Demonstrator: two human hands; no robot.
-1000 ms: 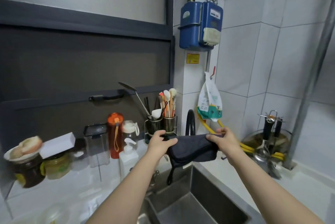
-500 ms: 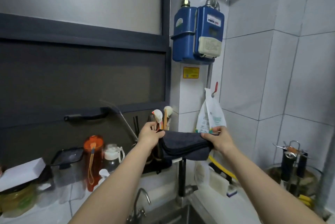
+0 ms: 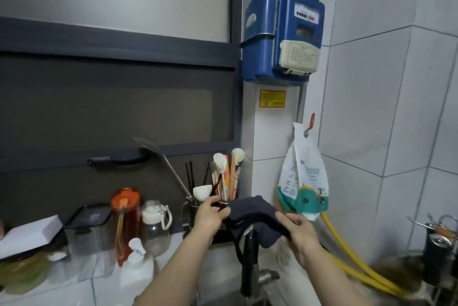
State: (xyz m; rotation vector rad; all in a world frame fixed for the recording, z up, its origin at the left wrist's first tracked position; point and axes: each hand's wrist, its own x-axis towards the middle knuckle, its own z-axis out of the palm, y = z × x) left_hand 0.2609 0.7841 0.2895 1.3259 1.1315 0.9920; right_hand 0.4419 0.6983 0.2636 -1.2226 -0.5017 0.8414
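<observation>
The dark grey folded cloth (image 3: 255, 212) is held up over the sink side of the counter and seems to drape across the top of the black upright faucet (image 3: 247, 263). The left hand (image 3: 210, 217) pinches its left end between thumb and fingers, and the right hand (image 3: 298, 235) is curled round its right end. It looks light, soft and limp, so it will likely sag wherever it is unsupported and slide off a narrow spout unless laid evenly. The two ends are the sensible places to hold, keeping the folds together. Room is tight. Just behind the left hand stand the tall spoons and chopsticks in a metal holder (image 3: 226, 176), easy to knock over. Behind the right hand hangs the white and green plastic bag (image 3: 303, 181), with the yellow hose (image 3: 347, 258) running below it. The freest way appears to be straight down or back towards the person
</observation>
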